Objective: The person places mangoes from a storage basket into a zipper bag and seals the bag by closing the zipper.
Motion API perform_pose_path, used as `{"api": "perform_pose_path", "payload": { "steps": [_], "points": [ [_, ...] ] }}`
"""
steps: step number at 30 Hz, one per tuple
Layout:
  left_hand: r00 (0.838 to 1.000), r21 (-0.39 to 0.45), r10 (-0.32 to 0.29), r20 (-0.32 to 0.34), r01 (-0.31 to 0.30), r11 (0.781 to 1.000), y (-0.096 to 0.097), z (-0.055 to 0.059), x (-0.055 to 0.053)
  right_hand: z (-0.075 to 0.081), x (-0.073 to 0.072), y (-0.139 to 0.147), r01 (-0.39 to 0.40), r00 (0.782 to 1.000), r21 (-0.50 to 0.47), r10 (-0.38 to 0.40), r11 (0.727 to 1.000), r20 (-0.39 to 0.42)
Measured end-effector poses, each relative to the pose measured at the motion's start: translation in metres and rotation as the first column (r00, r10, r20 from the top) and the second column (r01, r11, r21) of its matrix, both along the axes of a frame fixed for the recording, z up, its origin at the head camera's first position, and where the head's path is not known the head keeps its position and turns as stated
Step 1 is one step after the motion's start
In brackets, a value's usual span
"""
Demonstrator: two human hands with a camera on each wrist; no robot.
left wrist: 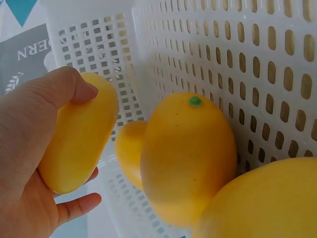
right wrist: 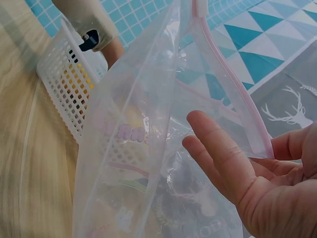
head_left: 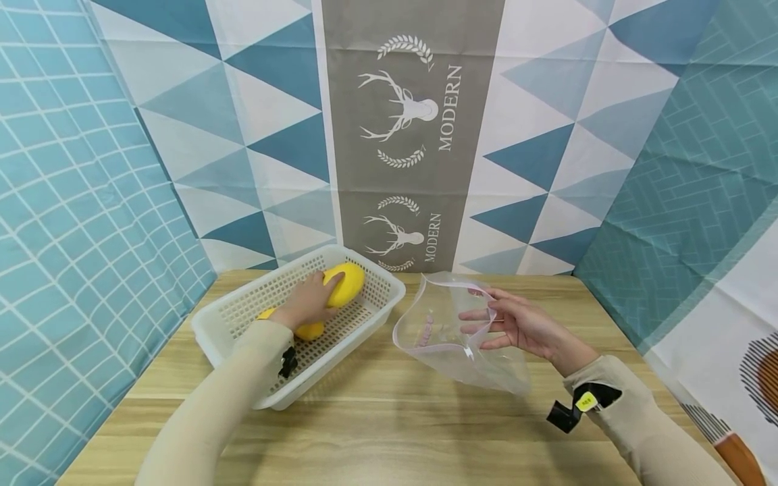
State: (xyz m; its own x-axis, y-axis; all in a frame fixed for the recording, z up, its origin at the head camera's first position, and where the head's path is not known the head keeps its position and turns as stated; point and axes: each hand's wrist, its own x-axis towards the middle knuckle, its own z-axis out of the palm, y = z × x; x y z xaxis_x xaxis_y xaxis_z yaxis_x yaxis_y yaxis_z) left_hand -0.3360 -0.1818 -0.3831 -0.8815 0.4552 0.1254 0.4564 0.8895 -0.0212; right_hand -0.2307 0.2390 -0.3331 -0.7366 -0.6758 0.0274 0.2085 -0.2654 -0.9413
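My left hand (head_left: 304, 302) grips a smooth yellow mango (head_left: 348, 285) over the white perforated basket (head_left: 203, 331). The left wrist view shows the thumb across the held mango (left wrist: 81, 141), which is raised beside the others. Several more lie in the basket, among them a large mango (left wrist: 188, 158) with a green stem spot and a smaller yellow one (left wrist: 130, 148) partly behind it. My right hand (head_left: 529, 327) pinches the pink-edged rim of a clear zip bag (head_left: 437, 337), its other fingers extended at the mouth. The bag's mouth gapes toward the basket.
The basket stands at an angle on the left of the wooden table (head_left: 377, 432), near the back. A patterned cloth (head_left: 407, 135) hangs behind it, with a blue tiled cloth (head_left: 73, 189) on the left side. The white zip slider (right wrist: 200, 7) sits on the bag's rim.
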Motion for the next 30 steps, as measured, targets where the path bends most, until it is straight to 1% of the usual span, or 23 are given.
{"api": "perform_pose_path", "payload": {
  "steps": [5, 9, 13, 18, 21, 25, 30],
  "points": [
    [0.999, 0.007, -0.024, -0.027, 0.024, 1.000, 0.000, 0.007, 0.003, 0.000, -0.001, 0.000, -0.005, 1.000, -0.003, 0.005, 1.000, -0.004],
    [0.996, 0.040, -0.053, -0.072, 0.056, 0.998, 0.001, 0.013, 0.007, 0.000, -0.001, 0.000, -0.011, 1.000, -0.010, 0.011, 1.000, -0.003],
    [0.992, 0.057, -0.064, -0.108, 0.071, 0.996, 0.002, 0.021, 0.010, 0.001, -0.001, 0.000, -0.018, 1.000, -0.020, 0.018, 1.000, -0.001],
    [0.988, 0.064, -0.084, -0.129, 0.093, 0.994, 0.004, 0.031, 0.014, 0.001, -0.001, 0.001, -0.020, 1.000, -0.023, 0.020, 1.000, 0.001],
    [0.985, 0.086, -0.100, -0.142, 0.113, 0.990, 0.005, 0.037, 0.019, 0.001, -0.002, 0.001, -0.019, 1.000, -0.022, 0.019, 1.000, 0.000],
    [0.980, 0.152, -0.128, -0.155, 0.152, 0.977, 0.007, 0.045, 0.027, 0.001, -0.002, 0.001, -0.018, 1.000, -0.023, 0.018, 1.000, 0.001],
    [0.975, 0.256, -0.167, -0.143, 0.200, 0.946, 0.009, 0.052, 0.036, 0.000, -0.002, 0.002, -0.012, 1.000, -0.019, 0.012, 1.000, 0.005]
  ]
}}
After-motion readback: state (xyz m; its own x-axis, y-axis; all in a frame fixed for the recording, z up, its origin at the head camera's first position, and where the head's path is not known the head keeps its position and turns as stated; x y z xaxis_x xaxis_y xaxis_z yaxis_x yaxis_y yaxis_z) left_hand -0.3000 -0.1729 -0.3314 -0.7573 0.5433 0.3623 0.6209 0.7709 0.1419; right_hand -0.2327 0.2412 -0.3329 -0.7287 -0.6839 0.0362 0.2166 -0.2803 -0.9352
